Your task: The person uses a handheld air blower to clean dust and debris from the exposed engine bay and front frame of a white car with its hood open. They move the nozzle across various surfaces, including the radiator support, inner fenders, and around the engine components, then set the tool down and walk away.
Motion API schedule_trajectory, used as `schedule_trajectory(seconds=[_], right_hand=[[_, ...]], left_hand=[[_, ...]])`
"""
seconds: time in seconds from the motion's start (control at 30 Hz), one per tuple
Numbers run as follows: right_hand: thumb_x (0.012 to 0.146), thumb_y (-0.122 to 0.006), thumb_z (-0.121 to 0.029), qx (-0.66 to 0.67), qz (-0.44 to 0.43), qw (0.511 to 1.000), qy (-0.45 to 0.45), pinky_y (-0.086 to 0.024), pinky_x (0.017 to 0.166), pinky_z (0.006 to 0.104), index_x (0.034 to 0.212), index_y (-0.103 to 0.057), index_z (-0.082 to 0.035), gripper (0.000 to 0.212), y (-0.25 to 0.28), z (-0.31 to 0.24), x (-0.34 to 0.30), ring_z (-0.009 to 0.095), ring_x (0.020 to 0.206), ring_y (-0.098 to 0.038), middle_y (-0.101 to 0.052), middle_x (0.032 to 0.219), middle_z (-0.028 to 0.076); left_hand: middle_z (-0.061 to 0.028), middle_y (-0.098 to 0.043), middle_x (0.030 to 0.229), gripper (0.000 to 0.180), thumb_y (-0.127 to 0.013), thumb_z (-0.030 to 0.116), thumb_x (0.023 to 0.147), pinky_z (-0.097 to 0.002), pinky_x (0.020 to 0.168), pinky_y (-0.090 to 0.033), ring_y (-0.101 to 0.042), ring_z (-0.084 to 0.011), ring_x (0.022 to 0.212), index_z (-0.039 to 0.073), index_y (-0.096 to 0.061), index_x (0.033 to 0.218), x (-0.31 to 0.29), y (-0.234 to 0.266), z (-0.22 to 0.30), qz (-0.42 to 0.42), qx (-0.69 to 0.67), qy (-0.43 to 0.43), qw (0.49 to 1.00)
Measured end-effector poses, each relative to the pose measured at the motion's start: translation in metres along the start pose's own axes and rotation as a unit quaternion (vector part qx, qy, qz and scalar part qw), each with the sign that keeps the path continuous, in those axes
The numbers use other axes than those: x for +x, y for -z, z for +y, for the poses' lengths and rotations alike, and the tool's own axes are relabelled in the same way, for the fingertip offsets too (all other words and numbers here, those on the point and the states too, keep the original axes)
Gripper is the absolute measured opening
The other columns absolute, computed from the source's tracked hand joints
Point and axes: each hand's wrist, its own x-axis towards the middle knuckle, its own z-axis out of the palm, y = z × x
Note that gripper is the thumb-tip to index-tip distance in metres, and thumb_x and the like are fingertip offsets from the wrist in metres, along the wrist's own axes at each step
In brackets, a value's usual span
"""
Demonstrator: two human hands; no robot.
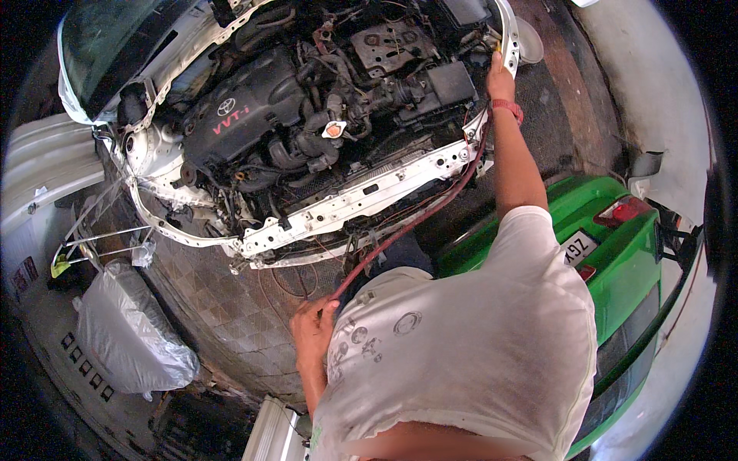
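My left hand is closed around a long dark red hose, low in front of my shirt. From there the hose slants up to the right, past the car's white front crossmember, toward my right wrist. My right hand, a red band at its wrist, reaches to the far right corner of the engine bay. Its fingers are closed by the white body edge, where a small yellow bit shows; what they grip is too small to name. A black engine cover fills the bay's left part.
A green car stands close on my right. A pale round bowl lies beyond the front corner. To the left are a plastic-wrapped bundle and a thin metal stand. Thin tubing loops on the tiled floor.
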Motion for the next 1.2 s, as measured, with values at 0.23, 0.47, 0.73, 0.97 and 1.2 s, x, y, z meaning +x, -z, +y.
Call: schedule_trajectory(seconds=[0.23,0.47,0.73,0.97,1.2], right_hand=[[0.106,-0.032,-0.077,0.082,-0.126,0.987,-0.062,-0.055,0.083,0.0487,0.099,-0.077,0.002,0.092,-0.005,0.007,-0.045,0.041,0.090,-0.073,-0.075,0.093,0.027],[0.102,-0.037,-0.083,0.234,-0.231,0.942,-0.073,-0.037,0.045,0.0311,0.114,-0.071,-0.001,0.089,0.019,-0.058,-0.061,0.015,0.046,-0.051,-0.055,0.068,0.003],[0.099,-0.041,-0.085,0.200,-0.312,0.929,-0.020,-0.043,0.047,0.0346,0.109,-0.071,0.000,0.091,-0.024,-0.125,-0.081,0.017,0.046,-0.053,-0.061,0.070,0.006],[0.100,-0.038,-0.084,0.242,-0.290,0.926,-0.001,-0.043,0.047,0.0337,0.115,-0.070,0.001,0.092,-0.048,-0.168,-0.073,0.016,0.044,-0.052,-0.062,0.072,0.008],[0.100,-0.037,-0.084,0.158,-0.375,0.911,0.066,-0.042,0.048,0.0324,0.121,-0.072,-0.001,0.092,-0.069,-0.182,-0.104,0.016,0.046,-0.052,-0.061,0.072,0.006]], left_hand=[[-0.0191,-0.077,0.091,0.039,-0.075,0.043,0.099,-0.0465,0.075,-0.054,-0.070,-0.0407,0.084,0.005,-0.083,0.105,-0.007,0.002,-0.010,0.019,-0.015,0.022,0.999],[-0.0186,-0.077,0.091,0.037,-0.076,0.041,0.099,-0.0477,0.076,-0.053,-0.070,-0.0408,0.085,0.005,-0.083,0.103,-0.009,0.002,-0.010,0.022,0.007,0.002,1.000],[-0.0186,-0.077,0.094,0.036,-0.075,0.041,0.099,-0.0475,0.080,-0.055,-0.070,-0.0419,0.087,0.006,-0.083,0.104,-0.015,0.002,-0.009,0.014,0.001,-0.001,1.000],[-0.0170,-0.079,0.096,0.034,-0.074,0.040,0.099,-0.0464,0.083,-0.056,-0.072,-0.0402,0.089,0.008,-0.083,0.103,-0.029,-0.001,-0.012,0.014,0.016,0.053,0.998],[-0.0168,-0.079,0.099,0.033,-0.074,0.040,0.099,-0.0471,0.083,-0.056,-0.072,-0.0402,0.090,0.008,-0.083,0.103,-0.030,-0.012,-0.015,0.021,-0.028,0.016,0.999]])
